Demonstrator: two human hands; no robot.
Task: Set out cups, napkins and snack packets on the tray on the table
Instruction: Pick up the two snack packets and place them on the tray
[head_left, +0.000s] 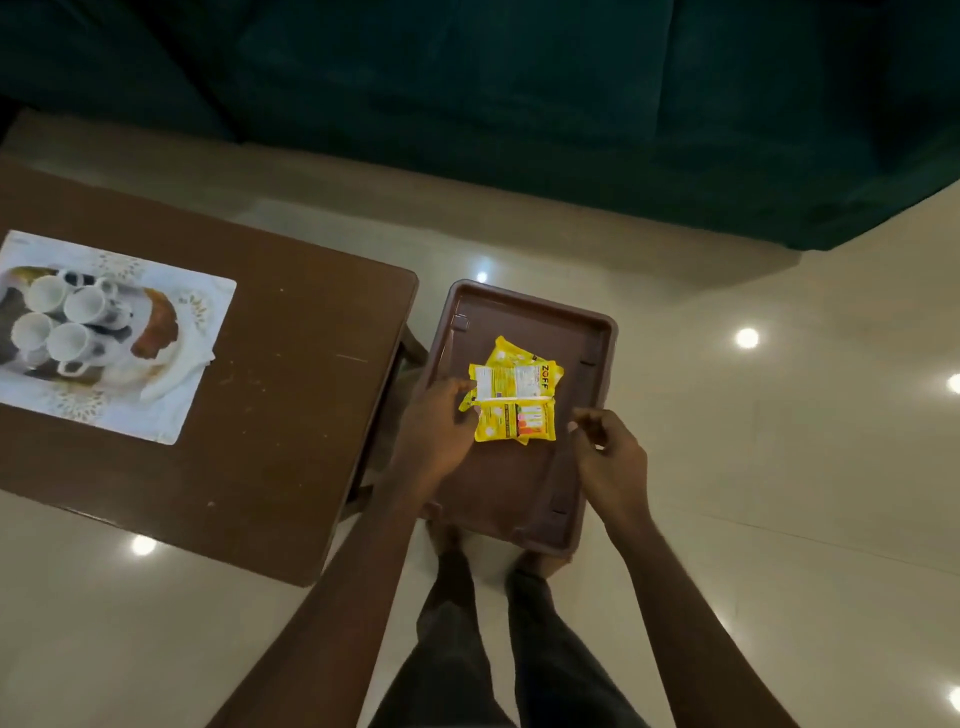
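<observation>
Seen from my head camera, I stand over a brown tray (519, 483) that sits low beside the wooden table (291, 374), above the glossy cream floor (753, 467), with my feet partly showing past its near edge. A small overlapping pile of yellow snack packets (511, 397) lies on the middle of the tray, printed sides up. My left hand (436, 431) reaches in from the tray's left rim, its fingertips touching the left edge of the pile, fingers curled lightly rather than clamped; whether it truly grips a packet I cannot tell. My right hand (610, 457) hovers over the tray's right rim just beside the packets, fingers loosely bent with thumb and forefinger drawn near each other, holding nothing. On the table to my left, well apart from the tray, a pale patterned placemat (171, 364) carries four white cups (60, 322) clustered together, with what looks like a folded white napkin (176, 374) at the mat's right side. A dark green sofa (571, 130) fills the background beyond the floor.
</observation>
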